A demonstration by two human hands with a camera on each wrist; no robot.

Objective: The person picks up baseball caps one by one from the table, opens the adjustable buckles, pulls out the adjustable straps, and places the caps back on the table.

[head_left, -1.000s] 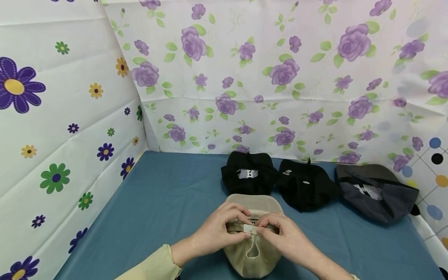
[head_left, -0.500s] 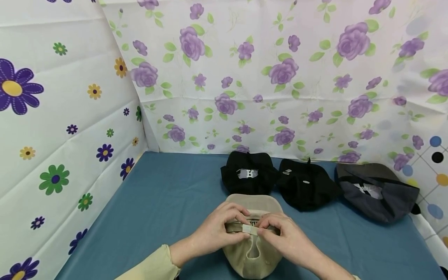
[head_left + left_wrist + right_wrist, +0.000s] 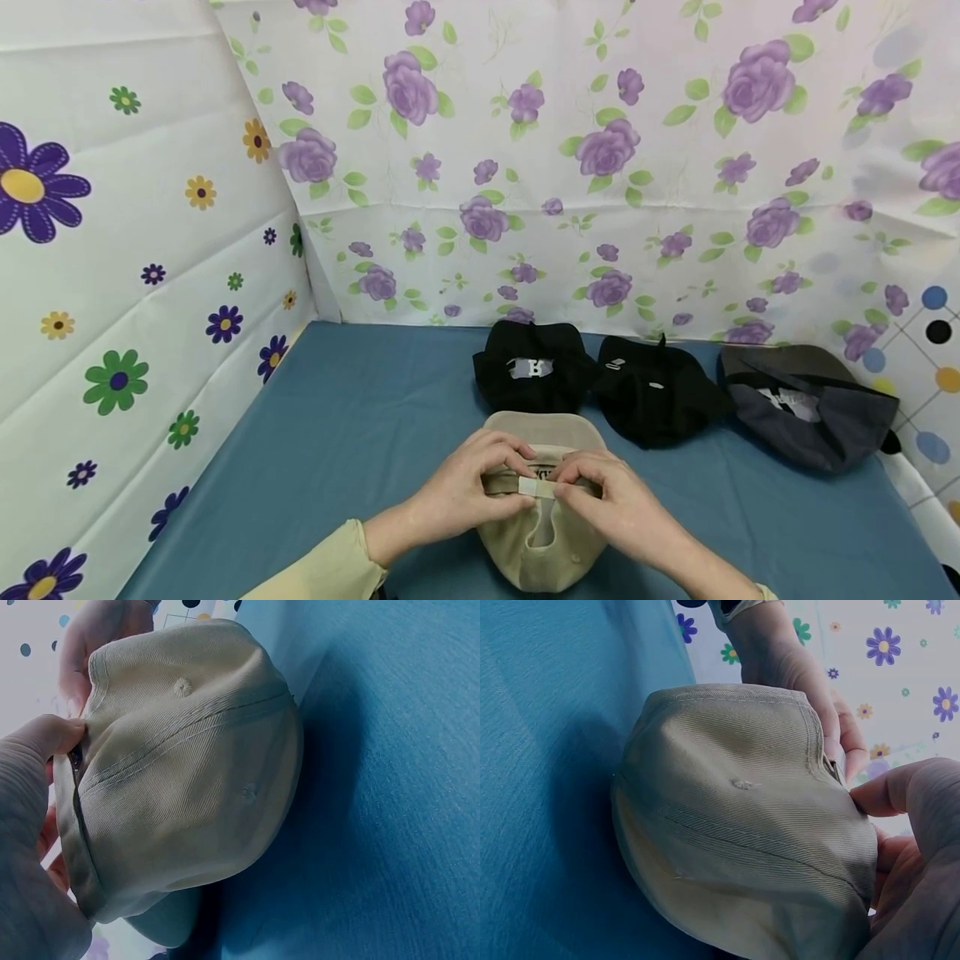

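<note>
A beige baseball cap stands between my hands, its back opening toward me and its brim pointing away in the head view. With thumb and fingers, my left hand pinches the left part of the cap's back strap, close to a pale tab on it. The right hand pinches the same strap from the right side. Both thumbs lie on the strap's near face. From the left wrist view, the cap's stitched side panel shows, while the right wrist view shows the opposite panel.
Behind the beige cap lie a black cap with a white letter inside, a second black cap and a dark grey cap. A blue cloth covers the table. Flowered sheets hang at the back and left.
Both hands keep their pinch on the strap. The strap's pale tab has shifted slightly left, and the view has tilted a little.
</note>
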